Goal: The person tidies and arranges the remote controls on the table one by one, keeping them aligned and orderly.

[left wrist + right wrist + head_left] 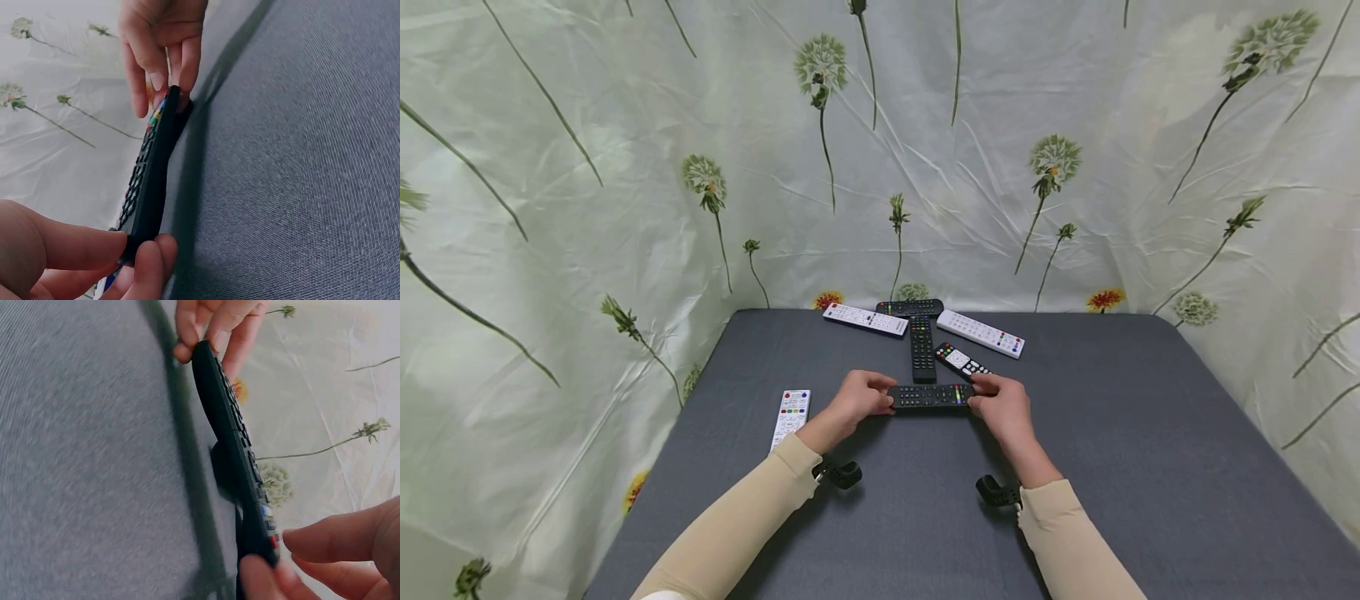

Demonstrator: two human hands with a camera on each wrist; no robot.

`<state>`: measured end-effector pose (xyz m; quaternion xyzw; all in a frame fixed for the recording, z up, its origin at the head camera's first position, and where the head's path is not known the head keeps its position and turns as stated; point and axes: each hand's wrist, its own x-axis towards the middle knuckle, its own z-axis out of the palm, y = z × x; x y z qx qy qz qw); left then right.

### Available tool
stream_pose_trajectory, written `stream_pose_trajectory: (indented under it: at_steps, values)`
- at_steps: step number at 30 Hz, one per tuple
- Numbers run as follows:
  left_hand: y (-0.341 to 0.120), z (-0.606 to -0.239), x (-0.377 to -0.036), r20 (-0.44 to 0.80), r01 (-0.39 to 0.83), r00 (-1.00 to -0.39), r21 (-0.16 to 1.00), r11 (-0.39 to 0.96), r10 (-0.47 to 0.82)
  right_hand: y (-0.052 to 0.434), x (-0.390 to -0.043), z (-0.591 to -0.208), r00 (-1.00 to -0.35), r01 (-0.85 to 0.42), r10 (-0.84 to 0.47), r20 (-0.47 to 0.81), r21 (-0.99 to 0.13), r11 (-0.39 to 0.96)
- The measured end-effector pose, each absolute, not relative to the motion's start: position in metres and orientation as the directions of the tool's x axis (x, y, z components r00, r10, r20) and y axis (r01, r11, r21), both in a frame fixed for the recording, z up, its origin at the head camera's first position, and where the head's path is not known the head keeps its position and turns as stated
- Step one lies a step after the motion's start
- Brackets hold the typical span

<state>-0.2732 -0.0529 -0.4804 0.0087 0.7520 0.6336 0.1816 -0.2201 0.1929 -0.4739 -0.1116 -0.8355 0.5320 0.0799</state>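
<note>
Left hand (pixel 853 402) and right hand (pixel 1002 406) pinch the slim black plastic remote control (pixel 929 396) by its ends only; slippage risks dropping it on the grey cloth table (pixel 1150 433).

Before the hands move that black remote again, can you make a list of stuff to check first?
1. Left hand pinches one end of the black remote: ok.
2. Right hand pinches the other end: ok.
3. Remote lifted off the grey table: ok, the wrist views show a shadow under it.
4. Buttons face up: ok.
5. Small black remote close behind the right hand, touching or not: cannot tell.
6. White remote lies apart, to the left: ok.
</note>
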Motion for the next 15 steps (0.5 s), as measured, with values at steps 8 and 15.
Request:
stream_pose_trajectory:
  at_steps: [8, 15]
  values:
    - [-0.058, -0.478, -0.27, -0.289, -0.283, -0.926, 0.957, 0.063, 0.242, 0.187, -0.222, -0.465, -0.969, 0.118, 0.219, -0.114, -0.993, 0.005]
    - [-0.062, -0.47, -0.264, -0.31, -0.316, -0.914, 0.949, 0.021, 0.262, 0.173, -0.223, -0.462, -0.98, 0.094, 0.154, -0.129, -0.973, -0.213]
